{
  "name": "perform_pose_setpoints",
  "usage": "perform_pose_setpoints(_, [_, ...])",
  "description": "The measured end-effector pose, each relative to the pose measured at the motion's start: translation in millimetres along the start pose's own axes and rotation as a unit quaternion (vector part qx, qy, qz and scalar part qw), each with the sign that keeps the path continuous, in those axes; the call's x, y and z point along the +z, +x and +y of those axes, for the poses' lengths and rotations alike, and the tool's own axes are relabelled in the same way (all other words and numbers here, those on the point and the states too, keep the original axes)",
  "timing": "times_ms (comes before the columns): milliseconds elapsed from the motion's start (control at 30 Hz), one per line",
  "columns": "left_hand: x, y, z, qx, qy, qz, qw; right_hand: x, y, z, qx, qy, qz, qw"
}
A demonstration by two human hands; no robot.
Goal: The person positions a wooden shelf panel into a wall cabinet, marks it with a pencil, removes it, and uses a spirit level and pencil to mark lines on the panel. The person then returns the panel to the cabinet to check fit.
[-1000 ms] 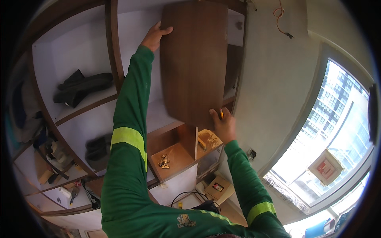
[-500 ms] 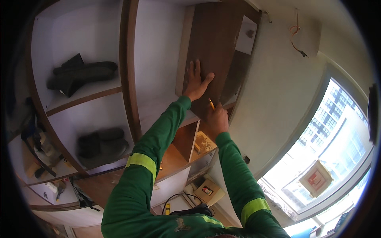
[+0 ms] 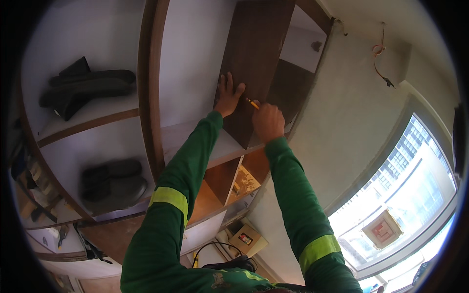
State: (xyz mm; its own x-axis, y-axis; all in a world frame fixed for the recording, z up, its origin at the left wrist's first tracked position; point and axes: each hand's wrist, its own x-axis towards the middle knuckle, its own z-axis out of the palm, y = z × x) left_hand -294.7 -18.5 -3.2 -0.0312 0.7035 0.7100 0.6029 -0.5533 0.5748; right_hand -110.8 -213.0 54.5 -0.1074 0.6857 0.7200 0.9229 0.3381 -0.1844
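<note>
A dark brown wooden panel stands upright and tilted inside the tall white cabinet bay. My left hand lies against its face with the fingers spread. Just to the right, my right hand is closed around a short yellow pencil. The pencil points up and left, its dark tip at or close to the panel's surface; whether it touches, I cannot tell. Both forearms, in green sleeves with yellow bands, reach up from below.
Dark shoes and another dark pair sit in the left compartments. Below are brown cubbies, a cardboard box and a black cable. A bare wall with a hanging wire and a window lie to the right.
The pencil in my right hand has risen and tipped leftward, its tip now toward the panel face. My left hand stays on the panel. The view has shifted a little.
</note>
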Motion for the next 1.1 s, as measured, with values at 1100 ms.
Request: perform_pose_setpoints(1100, [-35, -93, 95, 0.072, -0.018, -0.104, 0.992, 11, 283, -86, -0.326, -0.518, 0.016, 0.791])
